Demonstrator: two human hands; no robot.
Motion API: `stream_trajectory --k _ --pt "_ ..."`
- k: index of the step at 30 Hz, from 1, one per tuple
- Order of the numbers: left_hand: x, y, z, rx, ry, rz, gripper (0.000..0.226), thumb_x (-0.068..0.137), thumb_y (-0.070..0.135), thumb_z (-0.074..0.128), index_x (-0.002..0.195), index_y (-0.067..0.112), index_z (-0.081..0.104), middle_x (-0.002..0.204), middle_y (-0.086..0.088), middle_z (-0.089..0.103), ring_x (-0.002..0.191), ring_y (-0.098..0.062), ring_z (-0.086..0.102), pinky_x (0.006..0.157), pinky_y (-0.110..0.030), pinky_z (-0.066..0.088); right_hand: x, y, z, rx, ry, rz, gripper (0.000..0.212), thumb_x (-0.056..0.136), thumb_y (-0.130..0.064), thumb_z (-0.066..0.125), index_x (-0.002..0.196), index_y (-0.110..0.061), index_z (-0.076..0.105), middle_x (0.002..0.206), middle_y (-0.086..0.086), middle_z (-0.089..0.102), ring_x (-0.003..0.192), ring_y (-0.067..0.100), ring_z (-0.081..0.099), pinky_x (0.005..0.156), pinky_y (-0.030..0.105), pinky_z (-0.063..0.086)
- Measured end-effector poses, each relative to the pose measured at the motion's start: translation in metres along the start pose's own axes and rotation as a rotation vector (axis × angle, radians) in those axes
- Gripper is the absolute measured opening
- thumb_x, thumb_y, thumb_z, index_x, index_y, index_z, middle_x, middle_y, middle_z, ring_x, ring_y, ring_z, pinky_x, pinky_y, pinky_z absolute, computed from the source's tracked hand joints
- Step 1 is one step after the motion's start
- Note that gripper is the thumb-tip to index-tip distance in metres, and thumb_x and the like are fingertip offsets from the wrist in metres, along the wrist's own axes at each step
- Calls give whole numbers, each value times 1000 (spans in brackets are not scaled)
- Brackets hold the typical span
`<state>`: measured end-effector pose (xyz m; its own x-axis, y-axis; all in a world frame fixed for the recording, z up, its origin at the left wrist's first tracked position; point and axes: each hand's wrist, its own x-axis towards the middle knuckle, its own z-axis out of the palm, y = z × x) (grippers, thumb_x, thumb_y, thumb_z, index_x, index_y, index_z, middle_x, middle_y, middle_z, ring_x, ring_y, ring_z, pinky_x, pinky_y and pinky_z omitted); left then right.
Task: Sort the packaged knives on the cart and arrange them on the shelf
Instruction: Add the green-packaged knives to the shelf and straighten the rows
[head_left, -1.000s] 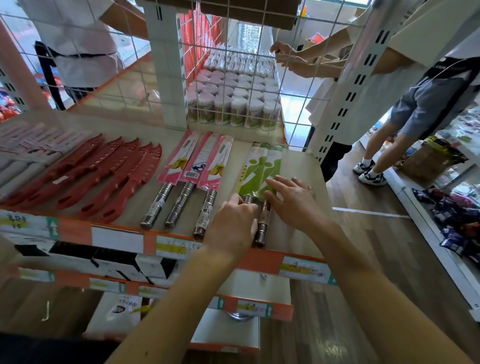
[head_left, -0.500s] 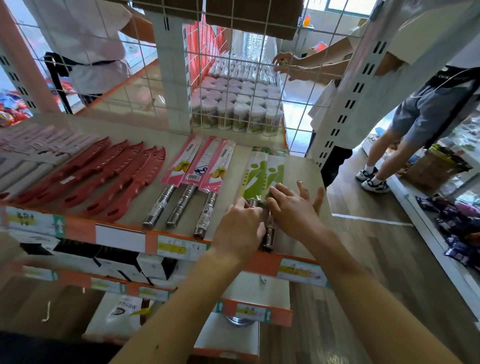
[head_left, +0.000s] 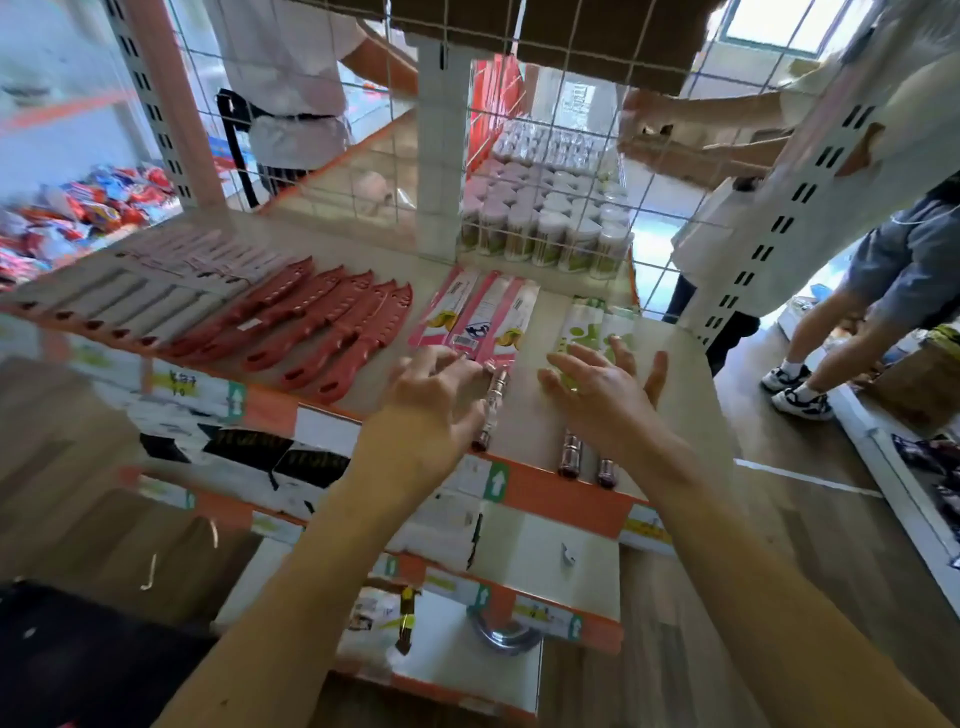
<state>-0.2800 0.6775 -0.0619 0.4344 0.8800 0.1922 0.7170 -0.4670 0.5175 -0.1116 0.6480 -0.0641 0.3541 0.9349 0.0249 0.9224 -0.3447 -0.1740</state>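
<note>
Left hand: the left hand (head_left: 434, 402) is hovering with curled fingers over the pink-carded, steel-handled knives (head_left: 480, 332), gripping nothing.
Right hand: the right hand (head_left: 605, 387) is spreading flat on the green-carded knives (head_left: 592, 332).
Shelf: the beige shelf board (head_left: 524, 426) is carrying both groups.
Advice: the person is best nudging handles level with the front edge.

Bright daylight from behind; motion-blurred left side; wide-angle edge bending.

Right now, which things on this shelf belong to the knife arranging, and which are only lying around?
Belongs to the job:
- pink-packaged knives, under the left hand
- green-packaged knives, under the right hand
- red sheathed knives
- shelf

Just lying about:
- white jars behind the wire grid
- snack packets at far left
</note>
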Motion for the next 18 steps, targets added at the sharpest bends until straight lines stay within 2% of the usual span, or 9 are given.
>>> stream_trajectory --k 2,4,6,9,11,14,16,18 --pt "-5 -21 -16 19 24 -24 41 91 27 53 131 18 53 136 -3 45 123 -25 39 100 -28 32 -3 -20 -4 82 -20 -67 46 97 -51 27 137 -35 44 154 -8 27 147 17 1 111 38 -19" --pt "-7 -41 -31 55 6 -42 42 93 30 51 134 19 50 139 -2 41 126 -24 35 101 -27 30 -8 -44 -9 183 -63 -116 42 100 -42 30 138 -29 44 154 -3 29 147 19 5 119 39 -8" --pt "-10 -63 -44 65 -4 -47 43 93 32 51 134 21 48 141 0 39 129 -22 32 101 -28 32 -13 -68 -7 205 -54 -118 41 101 -36 31 138 -26 44 152 -2 32 146 19 7 119 37 -4" --pt "-15 -100 -63 79 4 -12 42 92 32 52 133 20 51 139 -1 43 128 -23 31 103 -27 29 -15 -106 5 210 -12 -108 38 100 -34 33 134 -23 48 148 -2 39 141 14 26 118 30 3" --pt "-15 -125 -74 100 -7 12 43 92 33 51 133 19 51 139 -2 44 129 -24 31 106 -28 26 -20 -131 13 238 -62 -51 40 100 -36 34 136 -26 45 151 -4 33 144 18 18 115 29 9" --pt "-5 -161 -88 77 -14 24 44 93 35 49 134 18 50 144 -4 41 134 -24 32 108 -33 27 -22 -164 23 249 -83 -43 42 99 -36 35 141 -27 39 153 -7 28 146 18 7 113 24 -2" --pt "7 -180 -93 43 9 7 43 96 36 43 135 19 49 147 -3 38 137 -24 33 109 -35 30 -19 -182 29 310 -97 -1 47 98 -41 36 144 -30 32 156 -8 22 146 16 3 118 30 5" --pt "21 -193 -95 37 6 -31 43 99 36 34 139 23 43 152 -1 31 141 -22 25 113 -35 25 -16 -196 34 331 -133 24 50 98 -44 34 146 -33 26 157 -11 16 147 16 2 118 33 9"
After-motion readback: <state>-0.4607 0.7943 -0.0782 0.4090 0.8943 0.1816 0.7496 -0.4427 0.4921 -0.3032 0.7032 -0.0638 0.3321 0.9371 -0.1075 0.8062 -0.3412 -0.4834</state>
